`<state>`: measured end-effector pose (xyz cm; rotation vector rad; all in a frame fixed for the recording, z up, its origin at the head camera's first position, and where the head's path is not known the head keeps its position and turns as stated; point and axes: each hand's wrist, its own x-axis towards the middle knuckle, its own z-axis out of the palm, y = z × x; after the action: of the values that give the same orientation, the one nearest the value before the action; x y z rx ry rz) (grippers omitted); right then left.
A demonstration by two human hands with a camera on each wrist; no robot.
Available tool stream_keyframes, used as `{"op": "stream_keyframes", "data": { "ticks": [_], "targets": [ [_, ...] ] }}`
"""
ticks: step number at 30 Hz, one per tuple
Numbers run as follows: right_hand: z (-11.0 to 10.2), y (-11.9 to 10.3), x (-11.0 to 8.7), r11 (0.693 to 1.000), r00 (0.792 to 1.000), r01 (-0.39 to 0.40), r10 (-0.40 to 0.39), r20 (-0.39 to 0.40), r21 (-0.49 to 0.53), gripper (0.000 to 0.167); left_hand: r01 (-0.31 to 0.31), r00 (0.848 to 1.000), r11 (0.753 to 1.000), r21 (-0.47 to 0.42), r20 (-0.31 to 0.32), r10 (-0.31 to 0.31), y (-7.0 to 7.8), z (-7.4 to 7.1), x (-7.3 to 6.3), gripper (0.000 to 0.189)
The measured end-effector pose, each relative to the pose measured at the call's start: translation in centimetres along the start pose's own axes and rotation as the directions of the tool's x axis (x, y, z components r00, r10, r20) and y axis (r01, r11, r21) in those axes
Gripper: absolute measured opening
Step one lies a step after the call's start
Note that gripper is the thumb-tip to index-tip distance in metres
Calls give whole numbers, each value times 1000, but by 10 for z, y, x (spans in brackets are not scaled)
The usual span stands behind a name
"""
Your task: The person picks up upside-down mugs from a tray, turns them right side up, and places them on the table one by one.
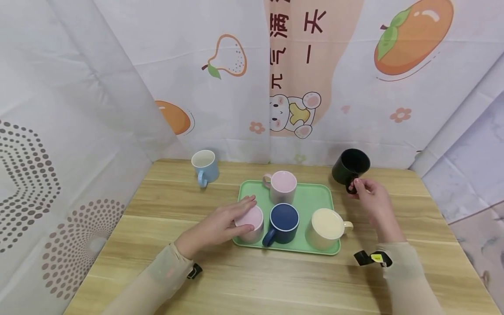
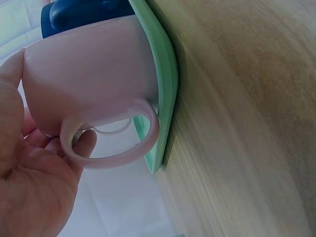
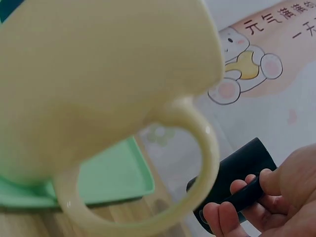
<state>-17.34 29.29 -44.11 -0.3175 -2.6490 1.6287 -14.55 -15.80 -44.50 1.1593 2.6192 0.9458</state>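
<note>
right hand: pinching black mug by its handle, mug just beyond it | left hand: gripping nearer pink mug on green tray | imo: snug pinch, mug level

"元气满满", "一天" on hanging cloth, yellow tag illegible
</note>
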Motion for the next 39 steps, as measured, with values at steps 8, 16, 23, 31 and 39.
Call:
{"op": "stream_keyframes", "data": {
  "ticks": [8, 16, 23, 31, 39],
  "targets": [
    [-6, 14, 6, 1000, 1000, -3, 3, -13, 14, 42, 7, 1000, 1000, -5, 13, -6, 0, 0, 0, 73],
    [-13, 23, 9, 1000, 1000, -8, 7, -20, -28, 46, 37, 999, 999, -20, 29, -37, -2, 0, 1, 75],
    [-19, 31, 9, 999, 1000, 0, -1, -6, -54, 49, 7, 1000, 1000, -1, 19, -7, -3, 0, 2, 74],
    [-21, 38, 9, 995, 1000, -23, 21, -16, -97, 53, 8, 999, 1000, -7, 32, -8, -3, 0, 2, 75],
    [-25, 32, 11, 991, 999, -27, 29, 12, -135, 56, 30, 999, 999, -28, 36, -29, -3, -1, 0, 75]
  ]
}}
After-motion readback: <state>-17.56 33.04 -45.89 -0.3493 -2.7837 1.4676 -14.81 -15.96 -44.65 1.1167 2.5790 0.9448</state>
